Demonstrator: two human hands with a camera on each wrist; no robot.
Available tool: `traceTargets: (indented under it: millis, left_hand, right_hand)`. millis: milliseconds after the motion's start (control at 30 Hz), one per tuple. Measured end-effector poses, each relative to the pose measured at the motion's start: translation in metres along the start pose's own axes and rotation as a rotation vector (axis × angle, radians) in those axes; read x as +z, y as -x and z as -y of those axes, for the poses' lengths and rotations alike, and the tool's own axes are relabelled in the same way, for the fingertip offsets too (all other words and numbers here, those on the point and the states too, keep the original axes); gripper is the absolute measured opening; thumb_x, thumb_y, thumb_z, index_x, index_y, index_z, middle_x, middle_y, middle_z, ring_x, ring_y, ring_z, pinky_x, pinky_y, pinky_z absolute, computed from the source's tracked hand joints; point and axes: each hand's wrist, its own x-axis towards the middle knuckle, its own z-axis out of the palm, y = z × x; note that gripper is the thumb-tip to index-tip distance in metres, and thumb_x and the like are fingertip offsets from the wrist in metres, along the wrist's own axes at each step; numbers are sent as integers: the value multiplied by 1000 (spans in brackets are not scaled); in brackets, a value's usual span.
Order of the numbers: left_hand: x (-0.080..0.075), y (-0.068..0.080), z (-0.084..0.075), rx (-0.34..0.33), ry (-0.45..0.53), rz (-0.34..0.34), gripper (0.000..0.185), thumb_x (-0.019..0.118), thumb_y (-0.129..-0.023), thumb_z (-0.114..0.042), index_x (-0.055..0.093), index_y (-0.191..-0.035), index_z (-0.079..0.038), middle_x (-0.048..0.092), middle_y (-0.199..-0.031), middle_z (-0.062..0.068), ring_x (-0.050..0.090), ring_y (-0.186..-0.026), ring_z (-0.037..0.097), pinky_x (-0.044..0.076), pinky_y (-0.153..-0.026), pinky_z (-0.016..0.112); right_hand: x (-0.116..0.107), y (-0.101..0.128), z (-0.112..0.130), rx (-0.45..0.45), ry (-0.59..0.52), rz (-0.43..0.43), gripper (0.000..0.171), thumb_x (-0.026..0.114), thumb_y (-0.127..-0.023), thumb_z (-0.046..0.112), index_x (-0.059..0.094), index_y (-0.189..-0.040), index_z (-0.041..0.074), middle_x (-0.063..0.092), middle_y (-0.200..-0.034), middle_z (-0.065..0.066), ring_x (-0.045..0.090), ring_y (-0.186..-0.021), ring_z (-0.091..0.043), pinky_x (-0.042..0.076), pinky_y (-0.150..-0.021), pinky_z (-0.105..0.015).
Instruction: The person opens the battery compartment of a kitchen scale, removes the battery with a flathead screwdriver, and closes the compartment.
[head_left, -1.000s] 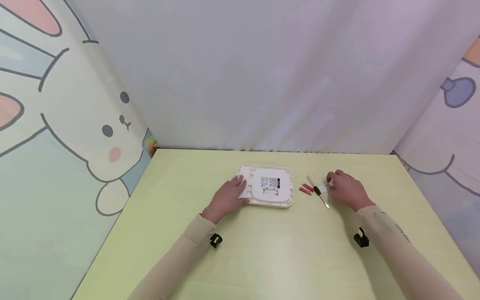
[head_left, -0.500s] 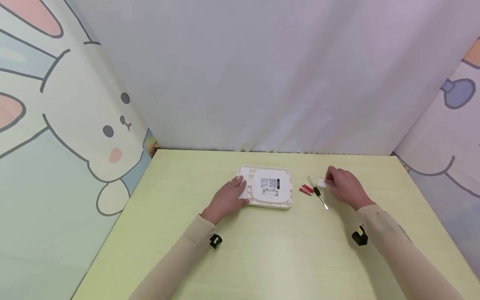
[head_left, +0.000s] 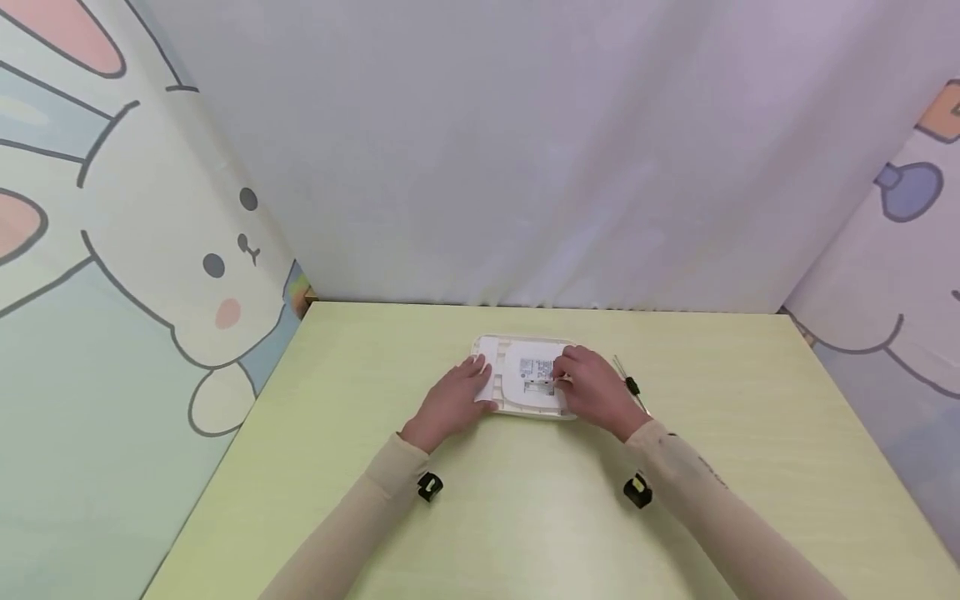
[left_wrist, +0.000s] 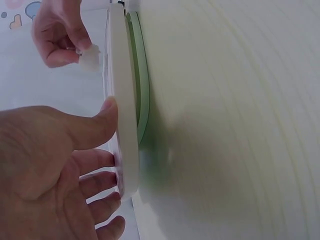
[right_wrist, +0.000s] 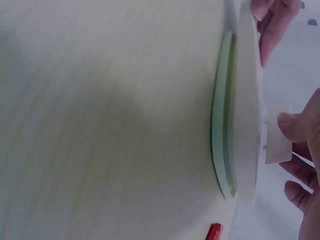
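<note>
A white rounded-corner device point(head_left: 512, 392) lies on the table with its labelled back up and an uncovered battery compartment point(head_left: 534, 389) in it. Its lower side shows a green ring point(right_wrist: 220, 115) in the right wrist view. My left hand point(head_left: 450, 398) rests on the device's left end, fingers on the face and thumb at the near edge. Between thumb and fingers, my right hand point(head_left: 596, 390) pinches a small white battery cover point(right_wrist: 277, 142) close over the compartment. In the right wrist view the cover stands on edge right at the device's face.
A screwdriver point(head_left: 632, 386) with a black handle lies to the right of the device. One red battery point(right_wrist: 215, 231) shows near the device in the right wrist view; in the head view my right hand hides it. A pale curtain point(head_left: 540, 183) hangs behind the table.
My right hand has picked up the white cover from beside the screwdriver and carried it left to the device. The left hand and the device have stayed in place.
</note>
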Motion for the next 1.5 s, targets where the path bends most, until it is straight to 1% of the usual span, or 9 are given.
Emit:
traceTargets:
  millis: [133, 300, 433, 600, 700, 933, 1133, 1233, 1500]
  left_hand:
    - [-2, 0, -2, 7, 4, -4, 72, 66, -103, -39, 42, -160, -3, 31, -173, 13, 25, -164, 31, 25, -135, 46]
    - [-3, 0, -3, 5, 2, -2, 72, 66, -104, -40, 42, -161, -3, 31, -173, 12, 24, -164, 31, 25, -135, 46]
    - [-3, 0, -4, 0, 1, 6, 72, 66, -104, -39, 42, -161, -3, 31, -173, 12, 24, -164, 31, 24, -135, 45]
    - [-1, 0, -3, 3, -5, 9, 72, 66, -103, -40, 42, -160, -3, 32, -173, 12, 25, -164, 31, 25, -135, 46]
    - [-1, 0, -3, 5, -8, 8, 72, 67, -103, -39, 43, -160, -3, 32, -173, 13, 26, -163, 32, 25, -135, 47]
    - [-1, 2, -3, -8, -17, 8, 71, 66, -103, -40, 43, -160, -4, 33, -173, 12, 26, -163, 31, 25, -135, 47]
    - [-1, 1, -1, -14, -17, 6, 71, 67, -103, -40, 43, -160, -4, 33, -173, 12, 26, -163, 31, 25, -135, 46]
    - [-1, 1, -1, -7, -16, 5, 72, 67, -103, -40, 43, -160, -4, 33, -172, 12, 26, -163, 31, 25, -135, 47]
    - [-1, -1, 0, -4, -40, 1, 72, 67, -103, -40, 43, -160, -4, 33, -172, 12, 27, -163, 31, 26, -135, 46]
  right_hand:
    - [15, -2, 12, -45, 36, -46, 13, 76, -87, -2, 72, -86, 10, 62, -86, 0, 58, -82, -19, 55, -78, -37]
    - [20, -2, 21, -111, 90, -74, 12, 76, -89, 1, 71, -85, 11, 61, -86, -1, 55, -82, -20, 54, -78, -38]
    - [24, 2, 22, -151, 152, -84, 11, 78, -90, 5, 71, -86, 11, 63, -89, -2, 55, -84, -22, 54, -78, -38]
    - [27, 6, 20, -186, 219, -93, 11, 81, -86, 6, 70, -86, 11, 65, -93, -4, 59, -89, -23, 57, -81, -40]
    - [29, 7, 19, -185, 203, -105, 14, 81, -85, 4, 70, -85, 12, 64, -92, -3, 58, -87, -22, 57, -81, -39]
    - [31, 6, 18, -179, 143, -99, 14, 79, -88, 3, 71, -86, 14, 64, -93, -1, 61, -91, -21, 60, -87, -39]
    - [32, 5, 19, -170, 88, -94, 14, 81, -88, 3, 74, -88, 15, 66, -97, 0, 63, -95, -20, 62, -84, -37]
    - [32, 6, 17, -157, 86, -95, 12, 80, -89, 3, 75, -90, 15, 67, -99, -1, 62, -96, -20, 62, -84, -37]
    - [30, 7, 15, -125, 74, -114, 10, 80, -90, 4, 74, -91, 13, 63, -96, -2, 59, -89, -19, 60, -75, -34]
